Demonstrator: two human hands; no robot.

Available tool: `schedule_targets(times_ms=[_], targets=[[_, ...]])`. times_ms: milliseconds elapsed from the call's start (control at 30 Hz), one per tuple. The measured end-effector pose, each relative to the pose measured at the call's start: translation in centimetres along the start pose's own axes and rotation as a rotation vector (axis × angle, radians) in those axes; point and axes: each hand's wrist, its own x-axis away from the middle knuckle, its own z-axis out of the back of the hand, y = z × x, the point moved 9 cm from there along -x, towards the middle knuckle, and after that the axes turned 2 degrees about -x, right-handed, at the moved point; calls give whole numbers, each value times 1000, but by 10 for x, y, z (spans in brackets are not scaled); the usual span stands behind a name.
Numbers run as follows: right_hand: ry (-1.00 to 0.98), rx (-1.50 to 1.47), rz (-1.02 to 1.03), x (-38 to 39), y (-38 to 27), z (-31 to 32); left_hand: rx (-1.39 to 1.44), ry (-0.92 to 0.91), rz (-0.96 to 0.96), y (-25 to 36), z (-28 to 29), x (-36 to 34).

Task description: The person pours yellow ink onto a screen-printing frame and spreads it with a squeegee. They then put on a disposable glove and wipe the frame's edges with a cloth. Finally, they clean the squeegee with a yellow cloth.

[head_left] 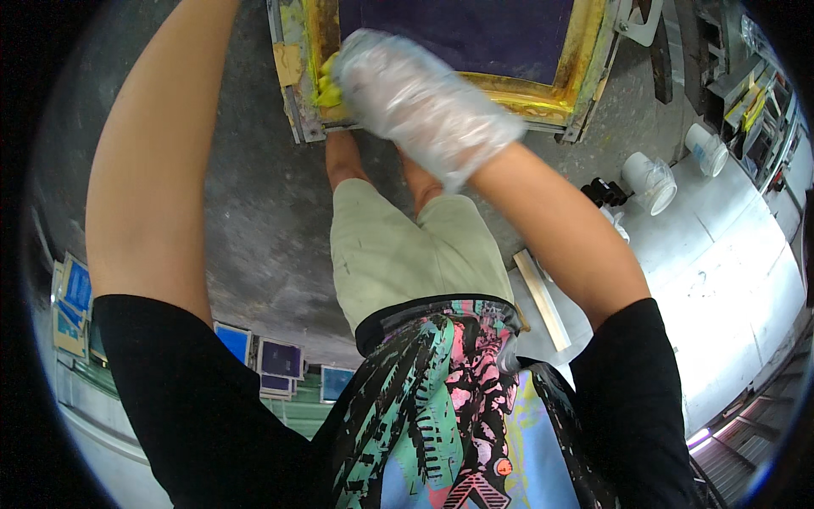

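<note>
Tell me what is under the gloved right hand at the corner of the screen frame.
Under the gloved right hand, a yellow cloth or sponge pokes out at the fingertips, resting on the yellow-stained screen frame. The glove covers the rest of it, so its full shape is hidden.

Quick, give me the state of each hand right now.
Left hand: out of view; only the arm shows, reaching up past the top edge.
Right hand: gloved in clear plastic, pressing a yellow cloth on the screen frame.
</note>
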Motion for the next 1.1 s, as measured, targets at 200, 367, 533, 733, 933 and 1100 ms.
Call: schedule_targets(times_ms=[200,367,533,733,933,1100], targets=[[147,100,84,-12,-6,-2,9,-4,-18,1,2,7],[269,278,82,-55,13,33,16,-17,-40,6,-4,-3],[-159,317,145,-8,-33,-10,56,-18,-30,-7,-5,-4],[214,122,107,-50,14,28,91,-78,-6,-2,-9,-1],[351,132,36,-125,52,66,330,-238,13,-23,-39,-18],[181,270,146,-29,-8,-2,485,-325,40,-37,-55,-28]])
